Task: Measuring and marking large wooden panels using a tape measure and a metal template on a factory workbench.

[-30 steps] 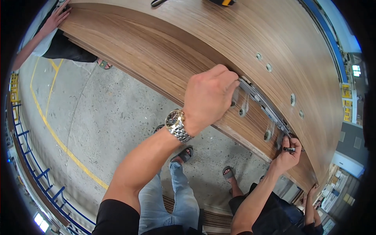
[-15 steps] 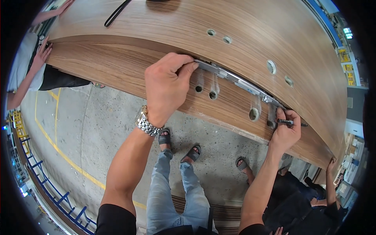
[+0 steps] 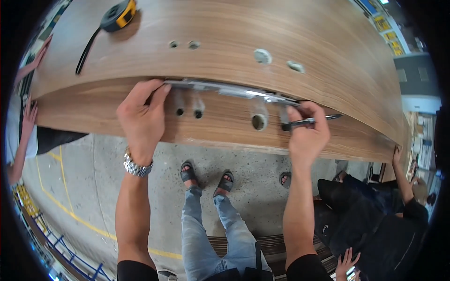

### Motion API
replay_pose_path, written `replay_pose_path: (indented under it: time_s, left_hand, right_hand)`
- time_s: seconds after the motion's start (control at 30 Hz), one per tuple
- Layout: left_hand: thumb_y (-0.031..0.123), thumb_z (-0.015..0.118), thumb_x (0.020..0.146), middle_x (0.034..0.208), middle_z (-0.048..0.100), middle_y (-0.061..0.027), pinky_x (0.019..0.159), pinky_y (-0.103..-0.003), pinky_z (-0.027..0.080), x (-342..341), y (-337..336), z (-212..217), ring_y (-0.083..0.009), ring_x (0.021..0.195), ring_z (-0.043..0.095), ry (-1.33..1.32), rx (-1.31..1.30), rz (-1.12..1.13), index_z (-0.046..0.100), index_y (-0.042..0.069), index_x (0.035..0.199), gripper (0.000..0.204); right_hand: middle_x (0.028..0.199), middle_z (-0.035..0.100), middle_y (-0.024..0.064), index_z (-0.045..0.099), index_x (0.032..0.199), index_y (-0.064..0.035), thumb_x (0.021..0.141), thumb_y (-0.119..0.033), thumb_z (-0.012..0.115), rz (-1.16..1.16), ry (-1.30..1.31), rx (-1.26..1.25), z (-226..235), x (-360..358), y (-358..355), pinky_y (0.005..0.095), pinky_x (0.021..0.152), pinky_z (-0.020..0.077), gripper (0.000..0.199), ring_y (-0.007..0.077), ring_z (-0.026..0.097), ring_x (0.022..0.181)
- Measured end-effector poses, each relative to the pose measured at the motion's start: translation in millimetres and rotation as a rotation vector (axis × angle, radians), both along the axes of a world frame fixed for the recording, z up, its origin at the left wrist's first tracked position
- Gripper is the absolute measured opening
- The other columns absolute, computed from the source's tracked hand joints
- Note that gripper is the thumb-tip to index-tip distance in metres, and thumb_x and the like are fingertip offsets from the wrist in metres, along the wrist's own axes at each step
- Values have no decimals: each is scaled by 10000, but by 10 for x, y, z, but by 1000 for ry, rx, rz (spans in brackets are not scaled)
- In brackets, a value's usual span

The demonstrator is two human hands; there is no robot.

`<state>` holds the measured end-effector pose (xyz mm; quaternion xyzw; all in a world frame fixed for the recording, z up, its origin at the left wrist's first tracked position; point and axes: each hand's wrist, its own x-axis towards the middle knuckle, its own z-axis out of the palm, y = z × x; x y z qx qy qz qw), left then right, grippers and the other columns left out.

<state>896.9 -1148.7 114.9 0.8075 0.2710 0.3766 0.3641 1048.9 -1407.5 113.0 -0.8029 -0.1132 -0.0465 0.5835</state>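
A long, narrow metal lock strip [image 3: 234,90] lies along the edge of the upper wood-grain panel [image 3: 225,28], above a lower wood-grain panel [image 3: 150,124]. My left hand [image 3: 142,117], with a silver watch at the wrist, pinches the strip's left end. At the other end, my right hand [image 3: 309,136] has thumb and fingers closed at the strip's tip and also grips a black pen [image 3: 307,122], which sticks out to the right. Round holes show in both panels. How deep the strip sits behind the panel edge is hidden.
A black and yellow tape measure [image 3: 118,16] with a wrist strap rests on the upper panel. One person's hands [image 3: 29,117] touch the panels at far left; another person in black [image 3: 370,220] is low at right, a hand on the panel's right end. Below lies concrete floor [image 3: 117,196].
The view has shifted, so panels and hands appear further left and more level, and the whole tape measure now shows. Both hands keep hold of the strip's ends.
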Motion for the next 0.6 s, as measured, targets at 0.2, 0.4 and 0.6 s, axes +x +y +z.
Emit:
replay_pose_path:
  time_s: [0.2, 0.4, 0.6]
  left_hand:
    - [-4, 760, 894, 792, 643, -43, 666, -231, 446, 34, -39, -49, -98, 700, 522, 43, 42, -26, 692, -32, 949, 92]
    - [-21, 762, 903, 816, 633, 9, 687, -208, 422, 11, -15, -33, -68, 750, 499, 110, -56, 5, 677, -42, 945, 97]
    - [11, 778, 906, 788, 619, 36, 617, -198, 385, 20, 32, -76, -39, 686, 479, 110, -9, 25, 703, -16, 961, 97]
  right_hand:
    - [766, 643, -5, 691, 970, -13, 812, -34, 857, -43, -61, -111, -16, 55, -34, 250, 621, 445, 230, 77, 525, 708]
    - [690, 608, 24, 683, 933, -11, 785, -1, 852, -70, -175, -184, -7, 110, 18, 258, 585, 446, 225, 75, 512, 645]
    - [731, 736, 92, 659, 919, 17, 764, 158, 639, -90, -199, -73, -102, 164, 32, 258, 590, 496, 210, 107, 673, 663]
